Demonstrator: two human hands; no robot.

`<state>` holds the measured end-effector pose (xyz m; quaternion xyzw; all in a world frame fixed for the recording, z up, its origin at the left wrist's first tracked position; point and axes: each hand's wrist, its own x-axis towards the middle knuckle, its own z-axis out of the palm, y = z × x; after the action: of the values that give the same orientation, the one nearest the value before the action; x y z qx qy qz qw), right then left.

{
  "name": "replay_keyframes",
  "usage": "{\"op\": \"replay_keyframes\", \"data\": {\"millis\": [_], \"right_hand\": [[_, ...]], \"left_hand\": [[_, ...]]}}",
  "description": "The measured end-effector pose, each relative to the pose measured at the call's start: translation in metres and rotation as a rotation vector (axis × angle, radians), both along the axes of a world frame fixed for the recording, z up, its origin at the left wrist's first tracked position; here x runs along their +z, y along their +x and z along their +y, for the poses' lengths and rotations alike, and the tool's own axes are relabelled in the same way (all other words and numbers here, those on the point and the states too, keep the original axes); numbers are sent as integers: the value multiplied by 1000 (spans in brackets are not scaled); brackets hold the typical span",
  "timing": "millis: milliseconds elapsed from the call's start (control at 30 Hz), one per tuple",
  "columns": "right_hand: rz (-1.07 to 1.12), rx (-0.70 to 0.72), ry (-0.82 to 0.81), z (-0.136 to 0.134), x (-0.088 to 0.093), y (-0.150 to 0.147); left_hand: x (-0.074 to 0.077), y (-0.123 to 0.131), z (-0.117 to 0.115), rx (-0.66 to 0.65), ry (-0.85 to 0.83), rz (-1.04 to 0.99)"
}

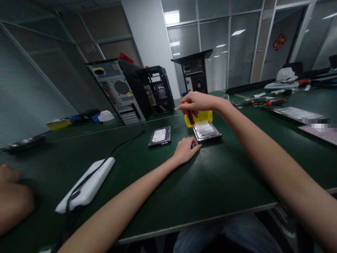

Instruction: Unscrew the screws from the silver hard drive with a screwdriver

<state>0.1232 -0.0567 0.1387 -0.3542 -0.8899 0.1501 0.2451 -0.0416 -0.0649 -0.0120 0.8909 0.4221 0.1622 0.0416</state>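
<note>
A hard drive (205,130) lies label up on the dark green table. Over its far left corner, my right hand (192,102) is closed round a screwdriver (188,111) with an orange and black handle, held upright and pointing down at the drive. My left hand (185,149) rests on the table at the drive's near left corner, fingers curled; what they hold, if anything, is hidden. Just behind the drive sits a yellow tray or box (205,116). A second hard drive (160,136) lies to the left, label up.
Computer cases (123,91) stand along the back. At left are a white power strip (88,182) with a black cable and another person's hand (13,200). More drives (300,114), screwdrivers (276,102) and a white device (283,80) lie at right.
</note>
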Motion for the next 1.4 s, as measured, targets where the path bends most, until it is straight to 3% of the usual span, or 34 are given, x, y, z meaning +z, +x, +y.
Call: {"op": "replay_keyframes", "data": {"millis": [1400], "right_hand": [[-24, -56, 41, -3, -1, -1]], "left_hand": [[-2, 0, 1, 4, -1, -17]]}}
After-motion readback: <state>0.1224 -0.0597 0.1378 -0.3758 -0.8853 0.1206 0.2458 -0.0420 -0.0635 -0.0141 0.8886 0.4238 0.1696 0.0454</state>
